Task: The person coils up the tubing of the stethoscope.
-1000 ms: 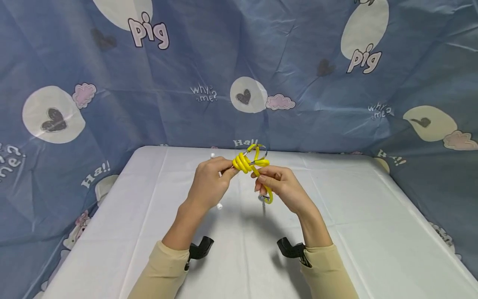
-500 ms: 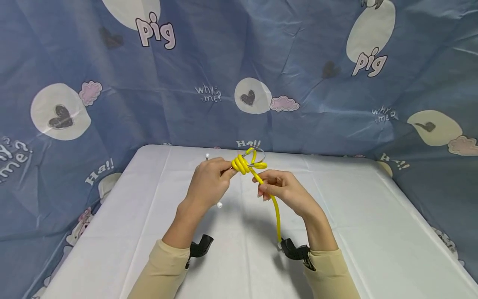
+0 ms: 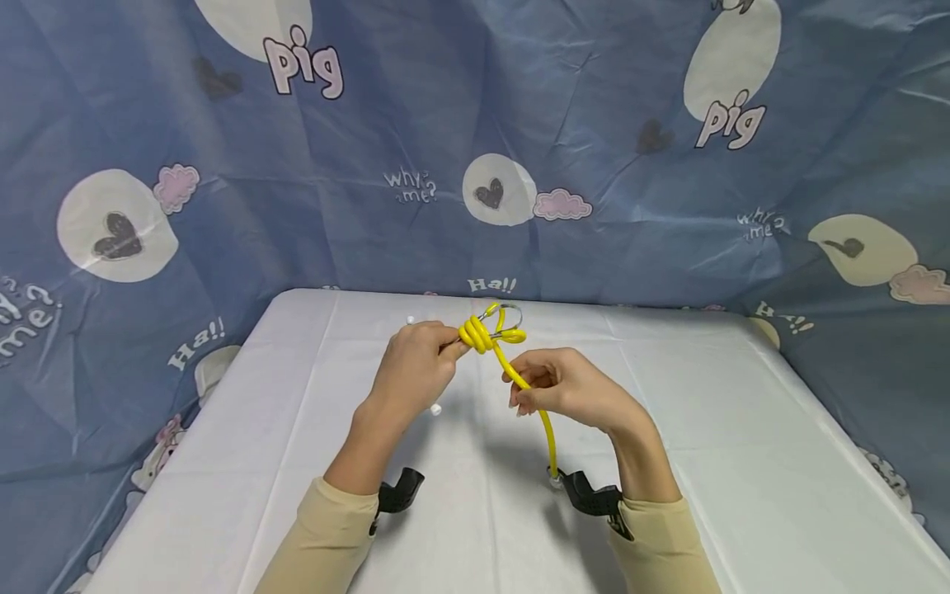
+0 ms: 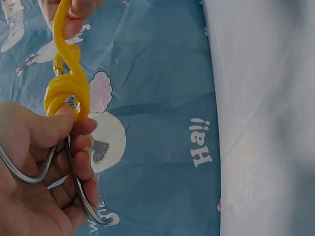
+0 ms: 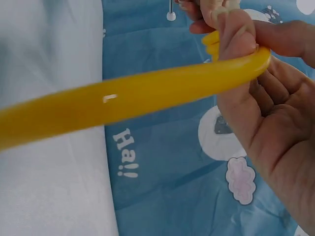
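Note:
My left hand [image 3: 417,363] pinches a bent metal rod [image 4: 78,182] just below a tight coil of yellow tubing [image 4: 66,96]. White round tips [image 3: 435,409] show on the rod's ends, beyond the hand. A thin metal loop [image 3: 518,310] and a short yellow loop [image 3: 512,336] stick out past the coil. From the coil a length of yellow tubing [image 3: 550,441] runs down to the right. My right hand [image 3: 575,384] holds that length between thumb and fingers, with the tail hanging below. A metal piece [image 3: 555,480] sits at the tail's lower end.
Beneath both hands lies a table with a white cloth [image 3: 712,396]. A blue printed curtain [image 3: 631,231] rises behind it and at the sides. Black mounts [image 3: 399,491] are strapped at both wrists, and the tubing's tail hangs beside the right mount [image 3: 590,495].
The right hand has moved down and slightly right. The tubing's tail, bent up by the right hand a second ago, now hangs down straighter. The coil and left hand have lowered slightly.

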The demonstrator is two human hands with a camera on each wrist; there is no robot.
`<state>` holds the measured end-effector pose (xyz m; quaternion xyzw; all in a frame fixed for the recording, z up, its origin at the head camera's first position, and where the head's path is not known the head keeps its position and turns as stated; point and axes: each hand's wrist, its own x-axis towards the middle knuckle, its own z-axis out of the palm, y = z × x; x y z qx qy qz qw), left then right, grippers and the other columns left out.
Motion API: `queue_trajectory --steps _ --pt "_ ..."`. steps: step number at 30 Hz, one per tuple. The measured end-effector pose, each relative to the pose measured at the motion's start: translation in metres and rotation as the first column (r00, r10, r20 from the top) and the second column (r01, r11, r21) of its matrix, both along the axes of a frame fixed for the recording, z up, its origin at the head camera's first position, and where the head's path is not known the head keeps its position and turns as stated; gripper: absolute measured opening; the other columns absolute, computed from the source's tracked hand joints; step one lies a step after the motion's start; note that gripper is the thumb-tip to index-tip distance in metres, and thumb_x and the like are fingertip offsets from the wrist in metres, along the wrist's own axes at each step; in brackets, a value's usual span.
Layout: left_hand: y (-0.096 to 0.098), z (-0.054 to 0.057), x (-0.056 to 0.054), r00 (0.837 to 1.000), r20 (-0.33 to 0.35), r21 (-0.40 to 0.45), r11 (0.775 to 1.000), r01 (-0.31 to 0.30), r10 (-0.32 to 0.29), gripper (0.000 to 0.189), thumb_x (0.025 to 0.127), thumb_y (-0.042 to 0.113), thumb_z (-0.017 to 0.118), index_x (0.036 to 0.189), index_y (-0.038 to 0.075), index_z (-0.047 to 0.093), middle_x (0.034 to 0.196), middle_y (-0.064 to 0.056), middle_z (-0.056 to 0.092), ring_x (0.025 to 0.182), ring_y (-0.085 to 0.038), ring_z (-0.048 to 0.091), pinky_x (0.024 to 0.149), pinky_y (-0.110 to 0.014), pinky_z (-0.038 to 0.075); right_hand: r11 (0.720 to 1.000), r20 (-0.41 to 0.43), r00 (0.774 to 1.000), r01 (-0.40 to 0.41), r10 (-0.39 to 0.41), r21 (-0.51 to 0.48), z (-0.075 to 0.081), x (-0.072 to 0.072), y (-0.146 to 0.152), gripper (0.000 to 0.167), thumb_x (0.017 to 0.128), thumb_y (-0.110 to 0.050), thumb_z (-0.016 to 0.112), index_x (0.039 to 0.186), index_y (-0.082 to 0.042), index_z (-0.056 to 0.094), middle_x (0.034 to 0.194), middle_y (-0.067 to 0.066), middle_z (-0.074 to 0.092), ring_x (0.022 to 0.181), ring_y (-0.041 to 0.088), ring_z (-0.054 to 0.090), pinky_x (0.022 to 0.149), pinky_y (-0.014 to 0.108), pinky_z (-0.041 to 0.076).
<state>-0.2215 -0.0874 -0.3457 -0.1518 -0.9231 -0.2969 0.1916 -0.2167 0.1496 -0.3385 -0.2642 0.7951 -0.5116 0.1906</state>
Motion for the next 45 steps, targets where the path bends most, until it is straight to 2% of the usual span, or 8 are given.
queue_trajectory --steps 8,14,17,21,26,32,38,45 --pt "0.006 -0.004 0.003 0.996 0.086 0.002 1.000 -0.015 0.015 0.015 0.095 0.024 0.067 0.093 0.015 0.079 0.077 0.002 0.067 0.062 -0.015 0.052 0.058 -0.029 0.042 0.998 -0.005 1.000 -0.013 0.013 0.069 0.005 0.003 0.004 0.021 0.086 0.007 0.058 0.102 -0.004 0.067 0.083 0.015 0.070 0.075 0.029 0.070 0.074 0.040 0.060" --pt "0.009 -0.008 0.004 0.995 0.103 -0.038 0.999 -0.010 0.014 0.016 0.096 0.024 0.066 0.091 0.015 0.078 0.073 0.003 0.062 0.061 -0.014 0.050 0.058 -0.029 0.041 0.995 -0.119 0.992 0.047 -0.036 0.090 0.010 0.004 0.004 0.011 0.091 -0.002 0.061 0.092 -0.008 0.069 0.078 0.009 0.069 0.069 0.026 0.068 0.070 0.040 0.058" --pt "0.009 -0.008 0.005 0.994 0.111 -0.067 0.998 0.010 -0.003 0.015 0.096 0.022 0.066 0.088 0.015 0.078 0.070 0.004 0.059 0.061 -0.014 0.048 0.058 -0.029 0.040 0.989 -0.206 0.977 0.084 -0.058 0.122 0.014 0.005 0.003 0.014 0.092 -0.003 0.061 0.092 -0.013 0.070 0.076 0.006 0.067 0.069 0.024 0.065 0.065 0.034 0.055" --pt "0.015 -0.007 0.007 0.991 0.115 -0.113 0.990 0.084 -0.071 0.018 0.095 0.020 0.067 0.078 0.017 0.073 0.069 0.004 0.055 0.062 -0.014 0.047 0.059 -0.029 0.041 0.976 -0.317 0.943 0.157 -0.103 0.149 0.018 0.006 0.004 0.017 0.092 -0.004 0.062 0.094 -0.018 0.072 0.076 0.000 0.065 0.069 0.021 0.060 0.062 0.030 0.050" --pt "0.023 -0.009 0.006 0.980 0.111 -0.166 0.969 0.183 -0.166 0.020 0.095 0.023 0.067 0.076 0.019 0.070 0.069 0.007 0.055 0.065 -0.012 0.048 0.062 -0.028 0.043 0.966 -0.388 0.905 0.234 -0.176 0.107 0.020 0.006 0.011 0.013 0.092 -0.008 0.068 0.094 -0.018 0.076 0.085 -0.001 0.069 0.073 0.018 0.059 0.065 0.028 0.050" --pt "0.025 -0.008 0.009 0.962 0.067 -0.193 0.943 0.271 -0.263 0.011 0.094 0.024 0.070 0.084 0.020 0.075 0.074 0.010 0.062 0.071 -0.008 0.052 0.068 -0.027 0.047 0.969 -0.363 0.904 0.246 -0.226 0.010 0.018 0.003 0.017 0.011 0.090 -0.007 0.070 0.096 -0.013 0.078 0.089 0.004 0.071 0.073 0.022 0.061 0.065 0.027 0.052" --pt "0.027 -0.008 0.012 0.926 0.063 -0.175 0.909 0.377 -0.372 0.009 0.094 0.023 0.070 0.090 0.018 0.076 0.076 0.012 0.061 0.067 -0.006 0.050 0.065 -0.023 0.045 0.966 -0.345 0.903 0.257 -0.255 -0.042 0.015 0.000 0.022 0.009 0.087 -0.006 0.074 0.089 -0.014 0.078 0.080 0.005 0.065 0.069 0.019 0.058 0.063 0.027 0.050" --pt "0.031 -0.010 0.012 0.905 -0.013 -0.186 0.890 0.416 -0.426 0.008 0.093 0.022 0.071 0.087 0.019 0.076 0.071 0.013 0.058 0.068 -0.006 0.048 0.066 -0.022 0.043 0.954 -0.265 0.917 0.276 -0.297 -0.114 0.010 -0.003 0.029 0.007 0.084 -0.007 0.076 0.087 -0.013 0.079 0.080 0.010 0.062 0.070 0.022 0.058 0.064 0.029 0.053"
